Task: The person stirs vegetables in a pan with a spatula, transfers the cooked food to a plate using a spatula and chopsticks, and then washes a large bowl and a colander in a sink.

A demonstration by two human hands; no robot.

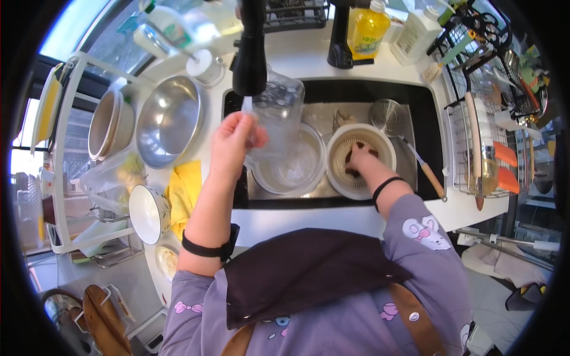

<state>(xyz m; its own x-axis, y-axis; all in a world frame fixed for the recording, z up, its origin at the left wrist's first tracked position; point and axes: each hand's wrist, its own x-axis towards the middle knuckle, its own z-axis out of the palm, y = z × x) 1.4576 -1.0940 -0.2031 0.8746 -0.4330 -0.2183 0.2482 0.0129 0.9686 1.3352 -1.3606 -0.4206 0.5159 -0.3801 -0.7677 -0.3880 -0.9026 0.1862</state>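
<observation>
My left hand (238, 138) is raised beneath the black faucet (250, 58), its fingers curled on a clear, blurred plastic container (282, 100). The container hangs tilted above a round translucent basin (303, 169) in the sink. My right hand (361, 159) reaches down into a pale ribbed colander (386, 155), touching something dark brown (370, 150) at its bottom. The fingertips are hidden, so I cannot tell whether they grip it. Right of the colander lies a wire-mesh strainer (388, 116) with a wooden handle.
A steel bowl (171, 122), a yellow cloth (185, 191) and a white bowl (147, 216) stand on the left counter. Behind the sink are a yellow soap bottle (367, 33) and a white jug (414, 35). A wire utensil rack (481, 169) borders the right side.
</observation>
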